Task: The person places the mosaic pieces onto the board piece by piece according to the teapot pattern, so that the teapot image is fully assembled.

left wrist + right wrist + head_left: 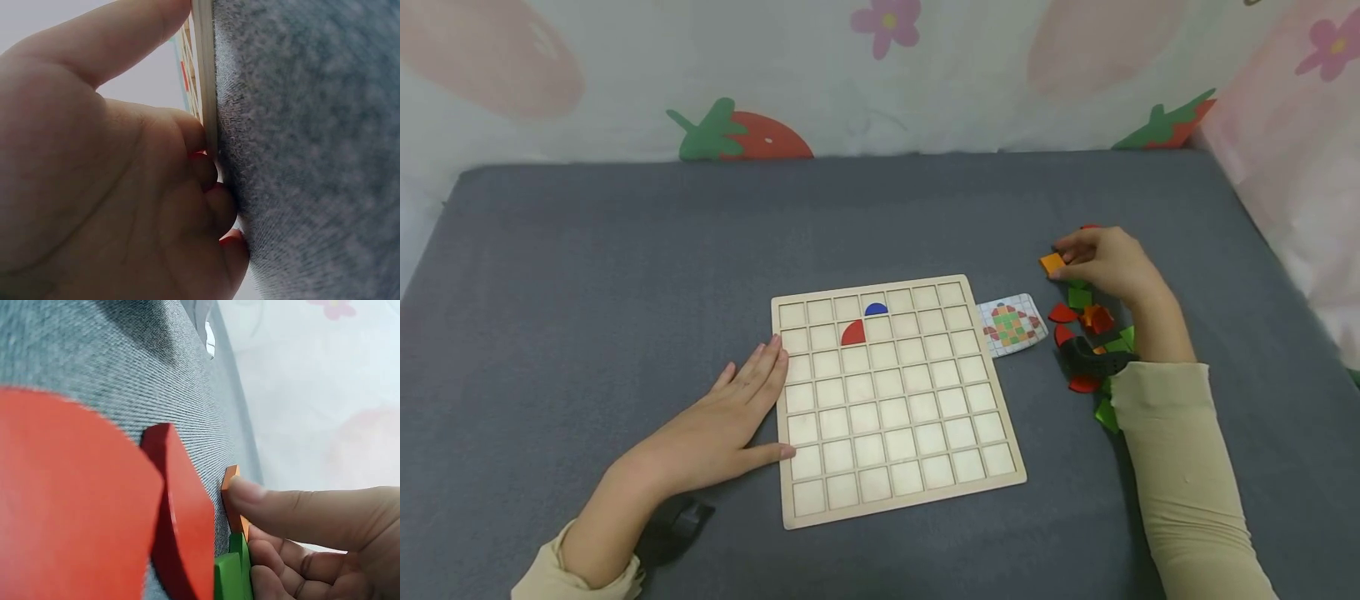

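Note:
A wooden grid board (901, 497) lies on the dark grey cloth. In its upper cells sit a blue half-circle tile (876, 309) and a red quarter-circle tile (853, 333). My left hand (722, 433) touches the board's left edge with straight, spread fingers; in the left wrist view, the fingertips meet the board's rim (205, 69). Right of the board, my right hand (1108, 262) pinches an orange square tile (1052, 264) at the far end of the loose pieces. The right wrist view shows the thumb on that orange tile (232, 503), low by the cloth; its far side is hidden.
A pattern card (1011, 325) pokes out from under the board's right edge. Red, green and orange tiles lie scattered beneath the right forearm, among them a green tile (1079, 298) and a red tile (1062, 313). A patterned curtain (955, 92) hangs behind the table.

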A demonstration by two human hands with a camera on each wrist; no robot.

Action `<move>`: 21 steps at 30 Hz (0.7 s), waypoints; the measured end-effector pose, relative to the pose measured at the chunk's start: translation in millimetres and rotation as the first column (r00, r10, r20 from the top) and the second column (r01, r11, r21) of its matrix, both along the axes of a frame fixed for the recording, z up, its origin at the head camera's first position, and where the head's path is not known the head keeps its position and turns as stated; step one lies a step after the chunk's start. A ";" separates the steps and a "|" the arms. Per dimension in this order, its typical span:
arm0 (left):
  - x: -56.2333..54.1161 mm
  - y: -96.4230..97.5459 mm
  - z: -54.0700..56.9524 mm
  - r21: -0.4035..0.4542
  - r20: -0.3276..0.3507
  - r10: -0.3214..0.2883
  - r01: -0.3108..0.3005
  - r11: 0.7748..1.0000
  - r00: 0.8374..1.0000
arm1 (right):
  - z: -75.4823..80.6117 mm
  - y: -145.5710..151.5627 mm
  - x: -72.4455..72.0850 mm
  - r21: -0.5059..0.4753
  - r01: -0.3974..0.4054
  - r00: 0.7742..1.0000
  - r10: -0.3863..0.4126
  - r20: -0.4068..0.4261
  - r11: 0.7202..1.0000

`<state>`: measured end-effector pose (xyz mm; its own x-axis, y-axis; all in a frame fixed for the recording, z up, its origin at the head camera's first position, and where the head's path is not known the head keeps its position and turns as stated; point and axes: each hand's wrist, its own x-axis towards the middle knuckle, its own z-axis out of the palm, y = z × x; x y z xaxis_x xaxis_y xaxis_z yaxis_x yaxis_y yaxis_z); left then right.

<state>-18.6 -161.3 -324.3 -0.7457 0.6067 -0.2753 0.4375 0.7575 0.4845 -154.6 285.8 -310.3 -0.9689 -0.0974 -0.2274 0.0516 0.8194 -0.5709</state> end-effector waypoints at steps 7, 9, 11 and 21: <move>0.9 0.5 -0.5 -0.002 -0.001 0.001 -0.001 1.000 1.000 | 0.5 -0.4 1.5 0.007 0.001 1.000 -0.001 -0.017 1.000; 0.9 0.6 -0.4 -0.002 0.001 0.003 -0.003 1.000 1.000 | 1.0 0.6 2.5 -0.018 -0.001 1.000 0.001 -0.026 1.000; 1.6 0.5 -0.2 -0.003 0.007 0.008 -0.008 1.000 1.000 | 1.3 1.4 2.3 -0.055 -0.007 1.000 0.005 -0.028 0.998; 7.0 1.7 0.9 -0.002 0.006 0.021 -0.021 1.000 1.000 | 4.9 2.0 0.6 -0.155 -0.024 1.000 0.021 -0.017 0.988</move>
